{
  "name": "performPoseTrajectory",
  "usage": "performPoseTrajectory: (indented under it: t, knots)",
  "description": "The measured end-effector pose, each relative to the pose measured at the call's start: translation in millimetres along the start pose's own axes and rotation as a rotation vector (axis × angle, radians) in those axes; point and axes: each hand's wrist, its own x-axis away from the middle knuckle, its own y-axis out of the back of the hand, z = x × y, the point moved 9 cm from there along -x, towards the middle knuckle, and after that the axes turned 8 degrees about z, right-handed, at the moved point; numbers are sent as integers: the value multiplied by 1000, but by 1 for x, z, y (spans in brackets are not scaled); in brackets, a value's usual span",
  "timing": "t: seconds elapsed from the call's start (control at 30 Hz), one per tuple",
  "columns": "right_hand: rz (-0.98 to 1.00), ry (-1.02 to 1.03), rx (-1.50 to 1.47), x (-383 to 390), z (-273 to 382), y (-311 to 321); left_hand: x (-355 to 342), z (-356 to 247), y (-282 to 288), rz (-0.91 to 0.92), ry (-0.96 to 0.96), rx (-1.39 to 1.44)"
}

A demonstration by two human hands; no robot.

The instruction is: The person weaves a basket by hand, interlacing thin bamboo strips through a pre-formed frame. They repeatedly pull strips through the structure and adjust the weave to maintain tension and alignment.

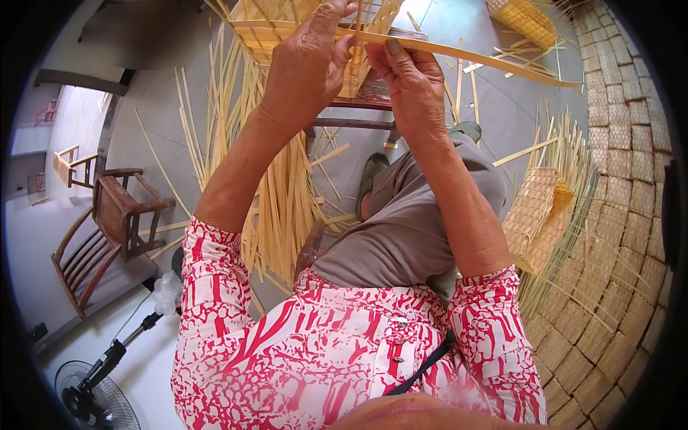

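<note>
A partly woven bamboo basket (265, 37) stands at the top of the view on a dark wooden bench (376, 89). A long flat bamboo strip (494, 59) runs along its side and sticks out far to the right, its free end drooping. My left hand (307, 72) is closed at the basket's near corner, with the strip passing behind its fingers beside an upright stake; the exact grip is partly hidden. Just right of that corner, my right hand (414, 82) pinches the strip between thumb and fingers.
Loose bamboo strips (283, 193) lie heaped on the floor left of my legs. Another woven basket (534, 215) lies at the right, beside stacked woven pieces (620, 179). A third basket (527, 20) sits at the top right. A wooden chair (118, 215) and fan (89, 394) are left.
</note>
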Motion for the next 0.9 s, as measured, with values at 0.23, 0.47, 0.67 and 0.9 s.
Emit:
performPoseTrajectory:
  t: [0.23,0.47,0.67,0.9]
  knots:
    - [54,101,140,-4,10,-13,-5,26,-17,203,-64,34]
    - [59,10,106,-5,2,-13,-2,26,-18,288,116,165]
    - [235,-300,528,11,10,-30,-2,35,-11,283,57,54]
    - [416,688,1605,0,80,-98,-1,33,0,250,-44,32]
